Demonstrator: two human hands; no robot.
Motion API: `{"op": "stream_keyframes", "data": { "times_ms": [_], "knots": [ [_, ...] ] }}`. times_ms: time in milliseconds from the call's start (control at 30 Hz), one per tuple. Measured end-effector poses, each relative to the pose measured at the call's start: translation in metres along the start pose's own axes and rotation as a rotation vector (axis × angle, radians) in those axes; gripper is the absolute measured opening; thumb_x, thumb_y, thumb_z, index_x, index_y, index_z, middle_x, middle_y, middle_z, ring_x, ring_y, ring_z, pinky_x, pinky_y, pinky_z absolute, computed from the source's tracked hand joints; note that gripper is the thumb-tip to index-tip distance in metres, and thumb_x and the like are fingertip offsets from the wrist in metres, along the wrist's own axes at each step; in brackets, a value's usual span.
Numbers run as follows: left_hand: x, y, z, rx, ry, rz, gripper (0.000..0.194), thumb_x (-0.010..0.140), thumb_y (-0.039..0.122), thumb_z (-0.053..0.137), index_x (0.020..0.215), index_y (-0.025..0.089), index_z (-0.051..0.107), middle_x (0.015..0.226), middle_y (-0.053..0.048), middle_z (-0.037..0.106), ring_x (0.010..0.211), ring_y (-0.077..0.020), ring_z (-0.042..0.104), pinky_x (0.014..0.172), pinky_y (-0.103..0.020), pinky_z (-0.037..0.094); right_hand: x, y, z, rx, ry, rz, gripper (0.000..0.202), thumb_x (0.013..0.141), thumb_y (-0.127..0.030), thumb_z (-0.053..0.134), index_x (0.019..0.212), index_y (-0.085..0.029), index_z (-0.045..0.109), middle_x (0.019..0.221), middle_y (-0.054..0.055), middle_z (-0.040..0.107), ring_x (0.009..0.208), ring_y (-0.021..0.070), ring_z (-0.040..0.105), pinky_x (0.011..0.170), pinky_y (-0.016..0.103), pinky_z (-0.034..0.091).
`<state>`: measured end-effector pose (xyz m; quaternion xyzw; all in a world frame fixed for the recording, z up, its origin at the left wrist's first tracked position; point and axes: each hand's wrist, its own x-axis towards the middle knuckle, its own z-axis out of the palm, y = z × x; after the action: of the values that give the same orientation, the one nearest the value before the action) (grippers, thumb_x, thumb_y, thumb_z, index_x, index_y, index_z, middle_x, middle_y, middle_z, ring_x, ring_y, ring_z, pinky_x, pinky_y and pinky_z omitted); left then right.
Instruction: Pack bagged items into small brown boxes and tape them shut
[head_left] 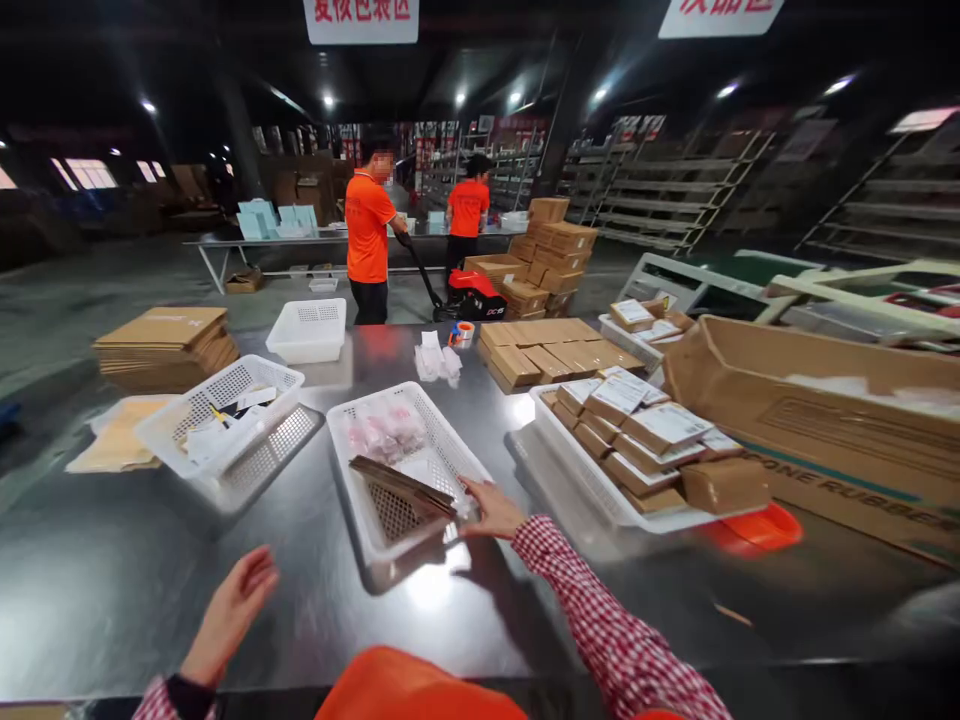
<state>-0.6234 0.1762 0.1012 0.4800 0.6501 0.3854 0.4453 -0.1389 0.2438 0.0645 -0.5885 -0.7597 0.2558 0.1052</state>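
Observation:
A white perforated basket [450, 440] stands on the metal table in front of me. Pink items in clear wrap [385, 432] lie at its far end, and a flat brown cardboard piece [401, 482] rests tilted across its middle. At the basket's right rim is my right hand [491, 508], fingers apart, touching or very close to the rim and the cardboard's right end; the exact contact is unclear. My left hand [236, 605] hovers over the table to the left of the basket, its fingers loosely extended and holding nothing.
On the left are a basket with papers [262, 375], folded cardboard [161, 340] and an empty white basket [307, 332]. To the right, a basket [574, 470] holds labelled boxes [664, 425] beside a large carton [825, 420]. Two people in orange [367, 225] stand beyond the table.

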Motion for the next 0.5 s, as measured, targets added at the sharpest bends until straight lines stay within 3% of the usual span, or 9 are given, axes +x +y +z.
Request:
{"op": "stream_keyframes", "data": {
  "times_ms": [133,200,267,367,500],
  "knots": [
    [0.018,0.045,0.095,0.489,-0.142,0.54,0.061,0.073,0.033,0.061,0.13,0.016,0.05,0.14,-0.016,0.052,0.134,-0.0321,0.044,0.112,-0.052,0.034,-0.043,-0.005,-0.005,0.077,-0.005,-0.069,0.114,0.058,-0.056,0.078,0.149,-0.011,0.027,0.152,0.022,0.033,0.139,0.0358,0.033,0.116,0.05,0.025],
    [0.028,0.067,0.141,0.666,-0.279,0.723,0.072,0.069,0.024,0.063,0.137,0.014,0.043,0.148,-0.017,0.042,0.14,-0.0319,0.034,0.115,-0.052,0.029,-0.051,-0.015,0.002,0.115,-0.032,-0.095,0.104,0.062,-0.045,0.078,0.148,-0.01,0.031,0.149,0.022,0.037,0.137,0.0341,0.037,0.115,0.048,0.028],
    [0.039,0.081,0.178,0.81,-0.416,0.794,0.082,0.063,0.017,0.066,0.141,0.014,0.039,0.15,-0.017,0.039,0.141,-0.0321,0.032,0.115,-0.051,0.028,-0.053,-0.023,0.012,0.123,-0.043,-0.08,0.086,0.065,-0.029,0.072,0.143,-0.012,0.04,0.143,0.02,0.047,0.131,0.0323,0.045,0.111,0.047,0.034],
    [0.058,0.087,0.214,0.94,-0.581,0.76,0.084,0.06,0.011,0.063,0.141,0.019,0.041,0.146,-0.015,0.046,0.135,-0.0302,0.042,0.113,-0.047,0.033,-0.051,-0.024,0.027,0.104,0.031,-0.073,0.067,0.066,-0.014,0.061,0.132,-0.016,0.053,0.13,0.014,0.06,0.12,0.029,0.055,0.104,0.045,0.041],
    [0.066,0.089,0.228,0.895,-0.74,0.805,0.074,0.061,0.013,0.061,0.133,0.025,0.051,0.136,-0.011,0.058,0.124,-0.0289,0.054,0.106,-0.044,0.04,-0.056,-0.02,0.015,0.074,0.165,-0.168,0.056,0.067,-0.015,0.059,0.124,-0.017,0.059,0.118,0.012,0.067,0.109,0.0277,0.061,0.097,0.043,0.047]
  ]
}}
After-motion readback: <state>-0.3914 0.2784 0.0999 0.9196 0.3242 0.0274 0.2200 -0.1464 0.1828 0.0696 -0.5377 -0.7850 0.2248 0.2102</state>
